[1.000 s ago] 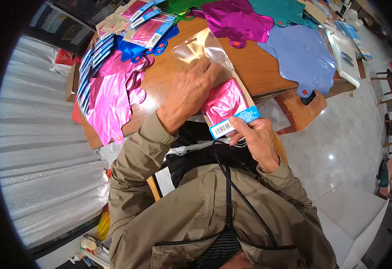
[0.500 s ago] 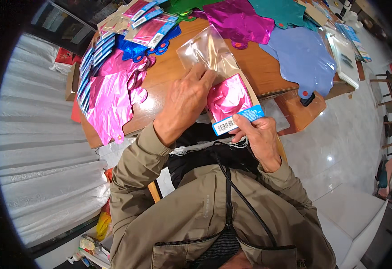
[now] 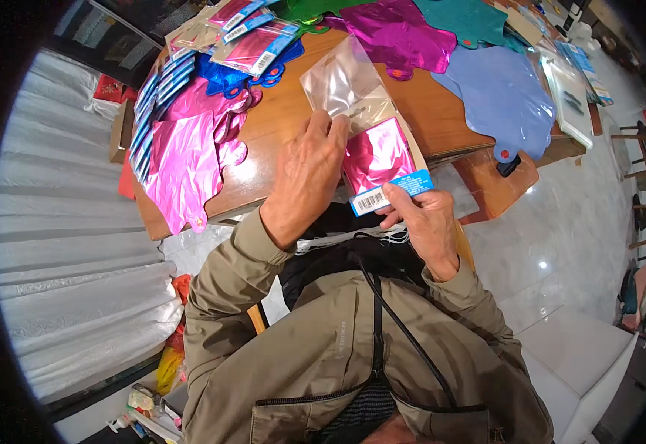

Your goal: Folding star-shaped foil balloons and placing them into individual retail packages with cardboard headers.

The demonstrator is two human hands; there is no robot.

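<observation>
A person's right hand (image 3: pixel 425 222) pinches the blue-and-white barcoded label (image 3: pixel 391 191) of a folded pink foil balloon (image 3: pixel 376 154), while the left hand (image 3: pixel 306 177) grips the clear plastic sleeve (image 3: pixel 345 83) around it, above a wooden table (image 3: pixel 282 118). Packaged pink balloons (image 3: pixel 252 43) lie at the far edge, a pale blue balloon (image 3: pixel 502 92) to the right.

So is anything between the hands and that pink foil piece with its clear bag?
Nothing visible. The left hand lies on the clear bag beside the folded pink foil balloon, and the right hand pinches its blue label card.
</observation>
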